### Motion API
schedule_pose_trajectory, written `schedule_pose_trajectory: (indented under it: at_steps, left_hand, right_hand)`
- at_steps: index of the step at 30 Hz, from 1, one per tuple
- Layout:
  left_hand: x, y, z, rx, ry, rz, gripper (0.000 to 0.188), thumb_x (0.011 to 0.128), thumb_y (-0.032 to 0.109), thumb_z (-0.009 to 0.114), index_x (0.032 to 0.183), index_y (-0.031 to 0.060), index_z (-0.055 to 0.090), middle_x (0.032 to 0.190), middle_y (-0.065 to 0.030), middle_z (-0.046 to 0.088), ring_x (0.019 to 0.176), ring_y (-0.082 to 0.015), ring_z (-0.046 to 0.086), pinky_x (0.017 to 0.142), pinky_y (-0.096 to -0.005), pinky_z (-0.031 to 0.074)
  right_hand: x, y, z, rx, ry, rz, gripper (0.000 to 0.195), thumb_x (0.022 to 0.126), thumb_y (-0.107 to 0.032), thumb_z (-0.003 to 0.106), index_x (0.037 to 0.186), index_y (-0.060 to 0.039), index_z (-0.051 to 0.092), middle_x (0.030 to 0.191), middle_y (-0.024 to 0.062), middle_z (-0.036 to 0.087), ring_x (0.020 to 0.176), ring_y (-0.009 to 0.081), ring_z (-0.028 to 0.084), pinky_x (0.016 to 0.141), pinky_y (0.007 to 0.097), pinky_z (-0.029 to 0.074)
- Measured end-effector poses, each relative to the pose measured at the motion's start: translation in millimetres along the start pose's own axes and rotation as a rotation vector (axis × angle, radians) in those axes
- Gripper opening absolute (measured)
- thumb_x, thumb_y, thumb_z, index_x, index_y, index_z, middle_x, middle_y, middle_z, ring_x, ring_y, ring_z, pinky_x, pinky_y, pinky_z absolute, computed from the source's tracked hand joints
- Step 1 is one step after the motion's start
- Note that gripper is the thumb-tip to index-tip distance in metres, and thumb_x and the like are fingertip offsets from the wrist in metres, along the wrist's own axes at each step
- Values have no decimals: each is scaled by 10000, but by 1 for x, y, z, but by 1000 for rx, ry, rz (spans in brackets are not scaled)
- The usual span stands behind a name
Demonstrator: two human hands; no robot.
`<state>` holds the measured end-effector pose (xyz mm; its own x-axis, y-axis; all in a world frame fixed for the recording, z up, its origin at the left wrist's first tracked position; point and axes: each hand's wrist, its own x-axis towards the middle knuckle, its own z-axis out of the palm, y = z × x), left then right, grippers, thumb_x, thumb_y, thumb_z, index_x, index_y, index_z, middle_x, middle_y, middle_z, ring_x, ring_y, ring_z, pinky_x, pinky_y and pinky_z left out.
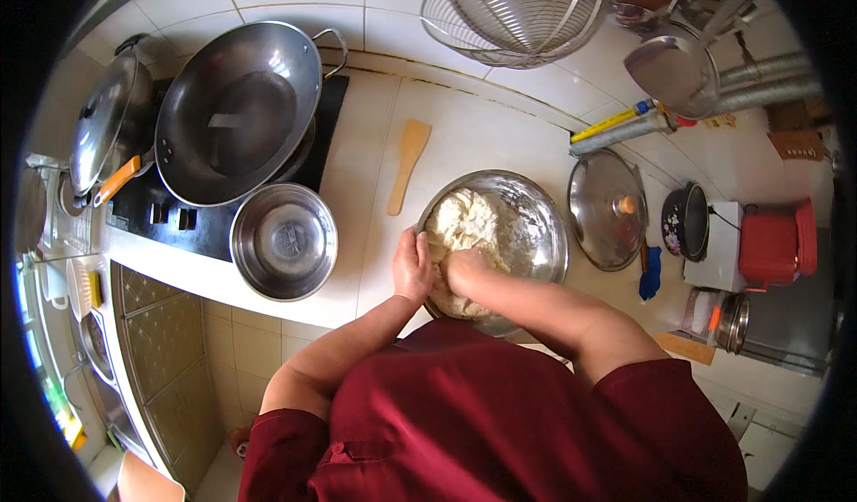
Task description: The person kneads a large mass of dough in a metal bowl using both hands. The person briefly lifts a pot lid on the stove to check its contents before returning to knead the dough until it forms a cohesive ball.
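A large stainless steel bowl [546,234] stands on the white counter in front of me. Rough, pale dough [465,217] fills its left side, and floury residue coats the inner wall. My left hand [413,266] holds the bowl's left rim, thumb up along the edge. Pressed down into the dough is my right hand [466,268], its fingers hidden, so their grip cannot be made out. A wooden spatula [408,167] lies on the counter left of the bowl. Farther left sits a smaller steel bowl [284,241] with nothing visible inside.
A dark wok [248,114] rests on the black cooktop [207,224], its orange-tipped handle pointing left. A lidded pan [110,120] stands behind it. Right of the large bowl are a glass lid [606,214] and a flowered pot [684,224]. A wire basket [515,17] hangs on the tiled wall.
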<state>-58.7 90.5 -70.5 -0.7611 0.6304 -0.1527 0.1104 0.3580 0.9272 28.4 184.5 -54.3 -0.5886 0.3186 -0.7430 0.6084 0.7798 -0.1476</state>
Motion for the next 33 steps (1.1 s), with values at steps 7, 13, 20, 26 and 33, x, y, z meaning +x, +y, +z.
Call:
schedule_pose_trajectory:
  at_steps: [7, 13, 20, 26, 33]
  left_hand:
    - [3, -4, 4, -55, 1, 41, 267, 942, 237, 392, 1071, 28, 498, 942, -220, 573, 880, -393, 545, 765, -421, 435]
    - [4, -6, 5, -82, 9, 6, 285, 943, 249, 392, 1081, 21, 495, 942, -212, 584, 888, -388, 552, 778, -410, 437]
    - [0, 4, 3, -42, 9, -76, 316, 947, 270, 386, 1118, 26, 490, 959, -208, 595, 912, -364, 564, 801, -394, 434]
    - [-5, -13, 14, -114, 136, -93, 346, 941, 263, 410, 1163, 5, 473, 1025, -190, 592, 959, -319, 565, 841, -361, 429]
    - [-4, 0, 11, -176, 82, -108, 370, 937, 273, 402, 1170, -7, 465, 1089, -209, 557, 1024, -330, 527, 886, -376, 394]
  right_hand:
    - [24, 8, -30, -185, -282, -306, 195, 658, -112, 602, 829, -50, 671, 895, 139, 653, 781, 314, 624, 696, 402, 500]
    - [-40, 33, -7, 103, 421, -466, 52, 724, -44, 554, 718, -91, 534, 682, 96, 582, 675, 274, 600, 634, 394, 507]
    - [39, 75, -67, 683, 714, 79, 355, 823, -368, 563, 972, -49, 606, 956, 147, 636, 872, 226, 614, 789, 336, 471]
    - [18, 47, -81, 814, 296, 5, 533, 740, -517, 625, 1042, -78, 624, 925, 108, 656, 833, 221, 621, 747, 333, 480]
    - [-124, 34, -28, 102, 548, -285, 331, 687, -339, 691, 843, -86, 546, 784, 94, 604, 735, 276, 600, 651, 411, 460]
